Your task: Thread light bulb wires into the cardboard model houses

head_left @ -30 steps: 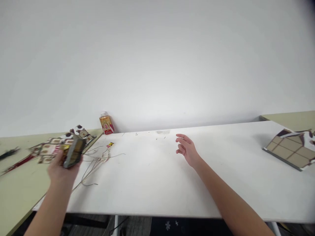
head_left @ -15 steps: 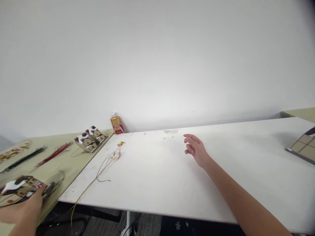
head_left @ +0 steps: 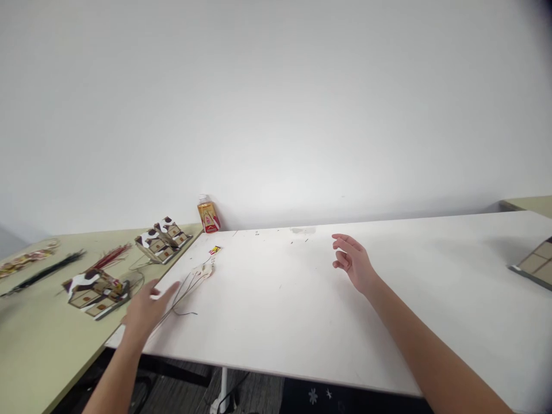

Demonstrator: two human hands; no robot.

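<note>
My left hand (head_left: 149,307) is open above the left edge of the white table (head_left: 267,322), close to a bundle of thin wires (head_left: 183,296) that partly runs behind it. Left of that hand a small model house (head_left: 97,293) with a brown and white roof stands on the green table, apart from my fingers. My right hand (head_left: 354,263) hovers over the middle of the white table, fingers loosely curled and apart, holding nothing. A small yellow and red piece (head_left: 214,250) lies beyond the wires.
More model houses (head_left: 161,240) stand at the back of the green table (head_left: 38,339), near bundles of dark wires (head_left: 47,273) and red wires (head_left: 110,257). A bottle (head_left: 209,215) stands by the wall. Another model house (head_left: 537,264) is cut off at the right.
My left hand has let go of the model house, now standing on the green table, and has moved right towards the wires. My right hand has kept its pose.
</note>
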